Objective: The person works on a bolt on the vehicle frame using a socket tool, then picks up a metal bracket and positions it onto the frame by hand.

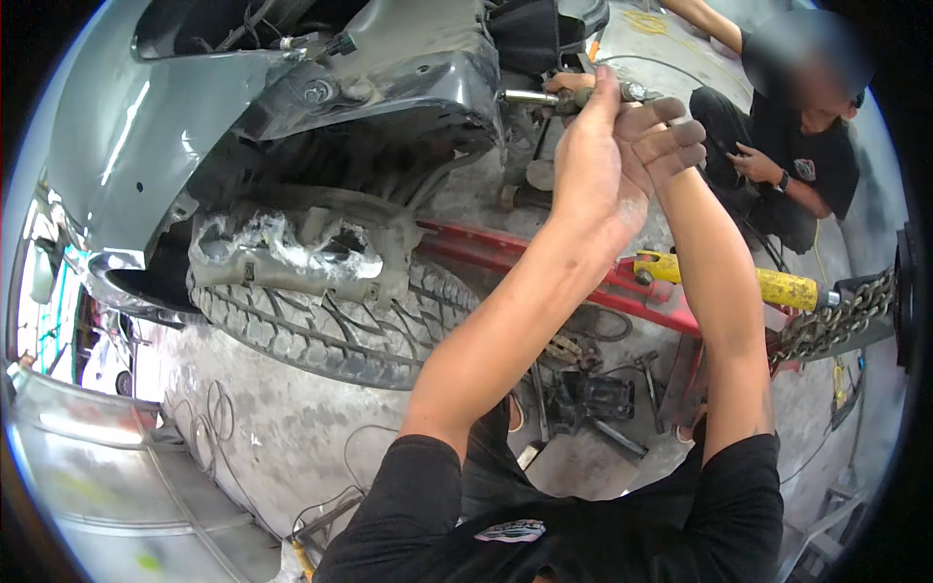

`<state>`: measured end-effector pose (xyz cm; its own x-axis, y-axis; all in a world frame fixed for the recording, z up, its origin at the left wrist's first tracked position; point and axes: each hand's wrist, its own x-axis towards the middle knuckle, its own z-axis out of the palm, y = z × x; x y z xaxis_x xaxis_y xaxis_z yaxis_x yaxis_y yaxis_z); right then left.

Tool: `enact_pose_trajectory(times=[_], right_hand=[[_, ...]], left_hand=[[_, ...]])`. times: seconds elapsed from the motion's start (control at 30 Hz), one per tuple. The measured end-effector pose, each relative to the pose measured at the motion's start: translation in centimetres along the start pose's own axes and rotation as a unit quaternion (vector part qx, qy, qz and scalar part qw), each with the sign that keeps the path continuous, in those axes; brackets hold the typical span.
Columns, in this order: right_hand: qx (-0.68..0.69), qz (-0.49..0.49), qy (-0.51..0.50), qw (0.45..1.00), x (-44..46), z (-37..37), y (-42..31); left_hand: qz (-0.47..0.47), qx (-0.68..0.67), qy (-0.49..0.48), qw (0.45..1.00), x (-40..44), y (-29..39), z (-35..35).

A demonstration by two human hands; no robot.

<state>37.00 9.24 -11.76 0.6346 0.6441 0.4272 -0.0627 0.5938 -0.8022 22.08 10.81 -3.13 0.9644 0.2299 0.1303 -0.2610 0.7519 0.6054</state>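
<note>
My left hand (627, 141) is raised beside the car's front corner, palm towards me. Its thumb stands up and its darkened fingers are loosely bent, with nothing visible in them. Behind it, my right hand (571, 83) is mostly hidden; its visible fingers close round a metal tool with a bright shaft (530, 96). That shaft points at the edge of the grey body panel (452, 92). The tool's rounded metal end (635, 91) shows past my left thumb. Its exact kind is unclear.
Below the wheel arch lies a tyre (321, 335) with a torn, whitish part (292, 248) above it. A red beam (525, 257), a yellow cylinder (729, 277) and a heavy chain (846, 316) stand near my arms. Another person (802, 175) crouches at right. Tools and cables lie on the floor.
</note>
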Motion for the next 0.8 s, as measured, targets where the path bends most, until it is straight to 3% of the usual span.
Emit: enact_pose_trajectory(times=[0.07,0.1,0.13,0.2,0.23,0.3,0.33,0.4,0.43,0.47,0.53,0.57,0.63,0.7,0.77,0.8], right_hand=[[0.171,0.069,0.062,0.981,0.1,0.0,0.3],[0.172,0.068,0.062,0.981,0.3,0.6,-0.3],[0.001,0.079,0.054,0.995,0.7,1.1,-0.9],[-0.335,0.092,0.037,0.937,1.5,2.5,-2.1],[-0.334,0.059,0.074,0.938,1.4,2.6,-0.9],[-0.336,-0.025,-0.003,0.942,1.5,1.4,0.4],[-0.333,-0.021,-0.006,0.943,1.5,1.5,1.2],[-0.383,-0.158,-0.011,0.910,1.4,1.5,1.0],[-0.411,-0.136,0.015,0.901,1.0,1.8,0.5],[-0.452,-0.178,0.027,0.874,1.2,1.5,0.6],[-0.487,-0.223,0.037,0.843,1.2,1.6,1.3],[-0.468,-0.199,0.057,0.859,1.2,1.7,1.3],[-0.445,-0.168,0.078,0.876,0.6,1.3,1.3],[-0.394,-0.065,0.085,0.913,0.4,-0.2,0.6],[-0.390,-0.026,0.059,0.918,-0.2,-0.4,-1.0],[-0.357,0.040,0.048,0.932,-0.3,-0.2,-1.4]], left_hand=[[-0.041,0.007,0.011,0.999,0.1,-0.2,-0.9],[-0.065,0.034,0.034,0.997,-0.6,-0.1,-2.0],[-0.089,0.060,0.057,0.993,-1.8,-0.1,-3.5],[-0.100,0.209,0.104,0.967,-4.1,-0.5,-8.7],[-0.059,0.289,0.118,0.948,-3.9,-1.3,-11.9],[0.020,0.387,0.179,0.904,-2.6,-3.6,-19.7],[0.034,0.481,0.207,0.851,-0.9,-3.8,-21.8],[0.056,0.473,0.218,0.852,2.4,-5.4,-22.4],[0.077,0.465,0.227,0.853,4.3,-6.2,-22.3],[0.074,0.464,0.227,0.853,6.3,-6.8,-24.1],[0.213,0.617,0.193,0.732,9.4,-7.0,-27.9],[0.219,0.617,0.189,0.732,9.2,-6.2,-26.3],[0.056,0.522,0.183,0.831,5.2,-4.5,-22.7],[0.044,0.559,0.087,0.824,1.9,-4.2,-24.0],[-0.080,0.443,0.074,0.890,-2.5,-3.0,-20.0],[-0.082,0.442,0.073,0.890,-4.1,-2.8,-18.1]])
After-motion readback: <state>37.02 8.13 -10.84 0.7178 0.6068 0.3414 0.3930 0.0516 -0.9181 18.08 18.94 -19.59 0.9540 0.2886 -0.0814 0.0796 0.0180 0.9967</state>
